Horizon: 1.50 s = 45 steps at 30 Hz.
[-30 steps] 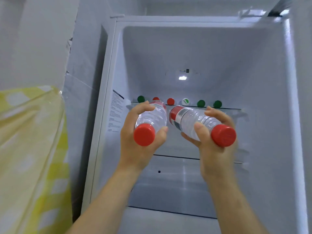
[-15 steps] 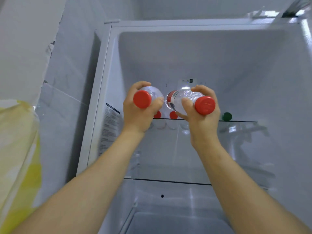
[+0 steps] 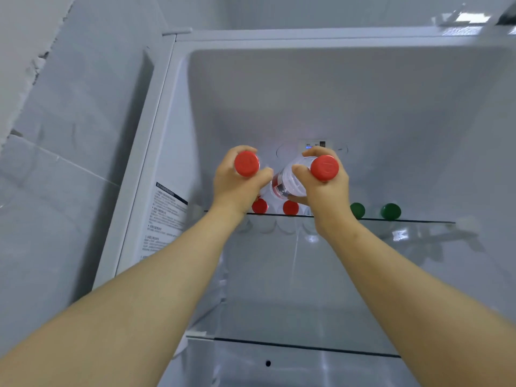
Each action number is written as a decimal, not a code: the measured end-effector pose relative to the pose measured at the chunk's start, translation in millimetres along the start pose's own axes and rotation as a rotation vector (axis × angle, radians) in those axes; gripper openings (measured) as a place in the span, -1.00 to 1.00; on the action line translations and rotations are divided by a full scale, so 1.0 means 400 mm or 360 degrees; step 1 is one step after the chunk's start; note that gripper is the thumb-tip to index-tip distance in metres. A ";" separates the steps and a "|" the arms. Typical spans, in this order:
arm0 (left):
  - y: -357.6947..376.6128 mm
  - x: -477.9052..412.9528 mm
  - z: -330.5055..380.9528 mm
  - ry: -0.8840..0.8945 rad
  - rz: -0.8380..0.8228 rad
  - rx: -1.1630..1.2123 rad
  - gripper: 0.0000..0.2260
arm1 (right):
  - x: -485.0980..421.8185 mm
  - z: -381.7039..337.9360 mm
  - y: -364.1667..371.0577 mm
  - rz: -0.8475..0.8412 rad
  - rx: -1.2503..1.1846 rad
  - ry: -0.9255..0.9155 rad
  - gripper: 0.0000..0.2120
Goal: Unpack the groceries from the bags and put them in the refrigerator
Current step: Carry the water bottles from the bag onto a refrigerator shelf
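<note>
Left hand [image 3: 237, 188]: fingers curled tight round a clear plastic water bottle with red screw cap [image 3: 246, 163]. The cap points at the camera and the body is almost all hidden behind the palm. Right hand [image 3: 325, 194] wraps a second clear plastic bottle with red cap and red label band [image 3: 287, 183], thumb on the near side, fingers over the top. This one slants, base toward the left hand, cap up and to the right. The two bottles are close together; can't tell if they touch.

Both are held up inside the top compartment of the open white refrigerator [image 3: 307, 93], over the front edge of the upper glass shelf [image 3: 405, 220]. Neither visibly rests on it.

In the way is a row of bottles standing on that shelf. Two red caps [image 3: 260, 205] sit just under the hands, between the wrists. Two green caps [image 3: 357, 210] stand to the right of the right hand, near each other. Their bodies are a blur through the glass. The wrists hide part of the row, so the count is unclear.

Around:
- small control panel [image 3: 315, 145] on the back wall, just behind the right fingers
- printed sticker [image 3: 164, 216] on the left inner wall, text too small to read
- lower glass shelf [image 3: 307, 347] beneath the forearms
- grey tiled wall [image 3: 55, 169] left of the cabinet
</note>
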State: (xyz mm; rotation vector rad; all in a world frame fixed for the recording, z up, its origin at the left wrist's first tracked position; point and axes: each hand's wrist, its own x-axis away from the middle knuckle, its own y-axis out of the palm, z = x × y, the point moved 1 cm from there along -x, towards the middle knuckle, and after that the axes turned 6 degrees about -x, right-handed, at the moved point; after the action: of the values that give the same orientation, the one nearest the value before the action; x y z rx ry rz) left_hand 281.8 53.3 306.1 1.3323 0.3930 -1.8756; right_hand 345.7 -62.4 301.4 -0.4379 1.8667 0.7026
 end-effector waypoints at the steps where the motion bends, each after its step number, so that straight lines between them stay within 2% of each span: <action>1: 0.001 -0.009 -0.006 -0.0008 -0.0013 -0.0012 -0.70 | -0.006 0.007 -0.001 -0.0014 0.0017 0.0008 -0.72; 8: 0.011 -0.042 -0.054 -0.0027 -0.0076 -0.0092 -0.74 | -0.046 0.040 0.004 -0.0236 0.0128 0.0102 -0.75; 12: 0.012 -0.064 -0.063 -0.0032 -0.0177 -0.0151 -0.73 | -0.066 0.069 0.011 -0.0279 0.0245 0.0067 -0.72; 17: 0.003 -0.084 -0.076 -0.0079 -0.0126 -0.0134 -0.73 | -0.072 0.084 0.020 -0.0379 0.0436 -0.0039 -0.72; 25: 0.000 -0.112 -0.113 -0.0059 -0.0088 -0.0383 -0.69 | -0.093 0.115 0.023 -0.0345 0.0524 0.0084 -0.75; 29: 0.009 -0.109 -0.100 -0.0055 -0.0149 -0.0693 -0.46 | -0.096 0.118 0.025 -0.0272 0.0667 0.0118 -0.76; 33: -0.004 -0.118 -0.112 -0.0083 0.0075 -0.0660 -0.50 | -0.093 0.121 0.027 -0.0267 0.0747 0.0149 -0.73; 35: -0.005 -0.118 -0.112 -0.0053 0.0133 -0.0671 -0.45 | -0.089 0.121 0.028 -0.0252 0.0756 0.0146 -0.56; 37: 0.005 -0.114 -0.109 0.0021 0.0090 -0.0811 -0.40 | -0.087 0.122 0.022 -0.0227 0.0774 0.0126 -0.41; 40: 0.021 -0.116 -0.100 0.0169 -0.0017 -0.1105 -0.35 | -0.091 0.119 0.012 -0.0163 0.0702 0.0070 -0.47; 45: 0.029 -0.125 -0.108 0.0338 -0.0103 -0.1609 -0.60 | -0.096 0.122 0.011 0.0051 0.0560 0.0057 -0.54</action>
State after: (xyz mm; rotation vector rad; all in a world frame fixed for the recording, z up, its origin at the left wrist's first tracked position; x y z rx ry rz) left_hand 325.8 94.3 335.7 0.7944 1.2929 -1.2424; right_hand 392.5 -28.2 324.2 -0.1944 1.9852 0.3760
